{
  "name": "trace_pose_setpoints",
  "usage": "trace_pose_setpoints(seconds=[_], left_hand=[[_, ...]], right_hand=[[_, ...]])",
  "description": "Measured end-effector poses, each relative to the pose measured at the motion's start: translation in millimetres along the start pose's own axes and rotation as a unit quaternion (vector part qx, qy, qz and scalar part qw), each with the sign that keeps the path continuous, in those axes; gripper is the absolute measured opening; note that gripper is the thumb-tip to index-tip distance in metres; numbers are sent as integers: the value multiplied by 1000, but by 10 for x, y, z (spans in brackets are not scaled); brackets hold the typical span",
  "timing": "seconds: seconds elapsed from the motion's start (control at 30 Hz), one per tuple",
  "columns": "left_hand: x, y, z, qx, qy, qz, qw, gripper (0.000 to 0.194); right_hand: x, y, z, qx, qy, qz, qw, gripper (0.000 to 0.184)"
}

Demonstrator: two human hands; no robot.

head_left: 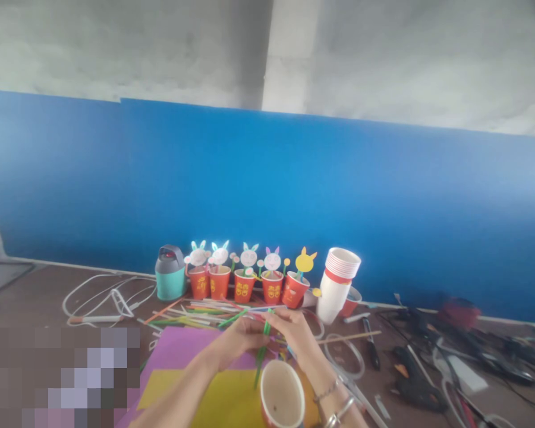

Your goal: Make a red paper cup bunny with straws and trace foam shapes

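Note:
My left hand (239, 340) and my right hand (294, 330) meet over the table, both pinched on a green straw (263, 348) that runs down between them. Just below the hands stands a red paper cup (282, 393) with a white inside. Under my forearms lie a purple sheet (178, 351) and a yellow sheet (218, 398) of paper. Several loose coloured straws (205, 310) lie just beyond my hands.
A row of red cups with paper bunny heads (245, 279) stands along the blue wall (267, 196), with a teal container (170, 280) on its left and a stack of white cups (336, 282) on its right. A glue gun (414, 380), cables and white tubing (98, 297) lie around.

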State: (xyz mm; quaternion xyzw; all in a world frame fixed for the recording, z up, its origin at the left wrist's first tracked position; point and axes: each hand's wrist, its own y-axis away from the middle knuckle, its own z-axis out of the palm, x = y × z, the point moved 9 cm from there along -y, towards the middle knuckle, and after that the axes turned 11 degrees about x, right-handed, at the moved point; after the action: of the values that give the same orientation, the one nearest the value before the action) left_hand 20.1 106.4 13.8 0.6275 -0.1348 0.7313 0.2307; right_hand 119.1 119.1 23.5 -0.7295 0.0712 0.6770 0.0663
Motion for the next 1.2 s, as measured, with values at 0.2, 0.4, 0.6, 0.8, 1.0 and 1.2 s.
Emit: trace_pose_setpoints(seconds=[0.2, 0.4, 0.6, 0.8, 1.0, 1.2], left_hand=[[-37, -23, -43, 25, 5, -6, 1000, 35], [-96, -165, -373, 139, 59, -2, 989, 38], [-166, -167, -749, 260, 145, 5, 955, 40], [-176, -156, -831, 296, 178, 1, 939, 35], [-172, -141, -764, 281, 177, 4, 943, 34], [-157, -131, -730, 277, 172, 10, 945, 36]], right_hand=[[14, -25, 1, 2, 27, -17, 999, 50], [-141, -141, -361, 83, 235, -154, 956, 38], [7, -156, -470, 80, 407, -167, 894, 21], [87, -62, -234, 38, 461, -189, 866, 27], [193, -7, -14, -16, 428, -203, 881, 34], [72, -83, -158, 10, 326, -183, 927, 27]])
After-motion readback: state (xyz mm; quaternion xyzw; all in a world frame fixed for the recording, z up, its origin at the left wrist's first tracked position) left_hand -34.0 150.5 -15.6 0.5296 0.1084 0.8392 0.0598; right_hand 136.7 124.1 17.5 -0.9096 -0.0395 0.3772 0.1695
